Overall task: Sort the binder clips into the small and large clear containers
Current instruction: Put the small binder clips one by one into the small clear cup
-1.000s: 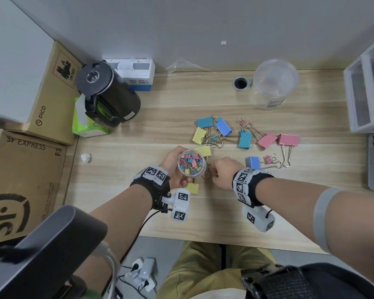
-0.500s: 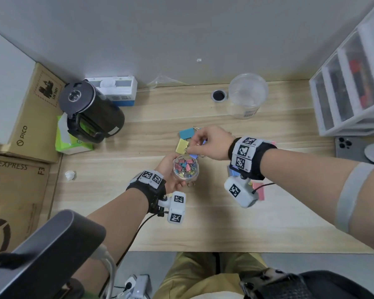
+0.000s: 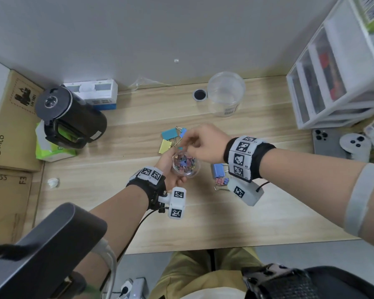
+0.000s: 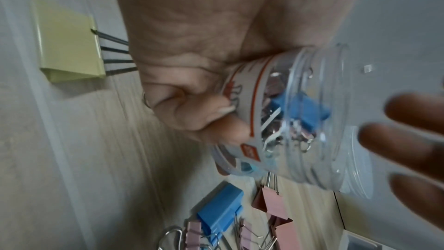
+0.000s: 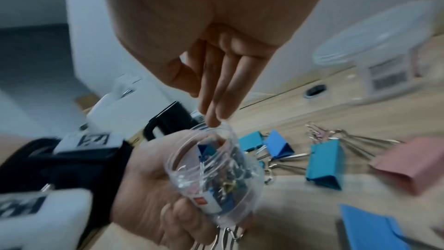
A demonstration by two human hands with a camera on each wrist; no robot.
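My left hand (image 3: 167, 164) grips the small clear container (image 3: 186, 166), which holds several small coloured clips with a blue clip (image 4: 302, 109) on top. My right hand (image 3: 193, 142) hovers just over its mouth, and its straight fingers (image 5: 213, 117) point down at the rim (image 5: 204, 134) with nothing in them. The large clear container (image 3: 226, 93) stands at the back of the desk. Large clips lie on the wood: teal (image 3: 170, 133), yellow (image 3: 165, 146) and blue (image 3: 218, 170). Small pink clips (image 3: 219, 181) lie near my right wrist.
A black device (image 3: 71, 119) on a green box sits at the left, with cardboard boxes (image 3: 11, 126) beyond it. White drawers (image 3: 333, 83) and a phone (image 3: 328, 143) stand at the right. A cable hole (image 3: 199, 94) lies beside the large container.
My right hand left the near clips, reached to the far ones, then came over the small container and opened its fingers. A blue clip now lies on top inside. The head view shifted.
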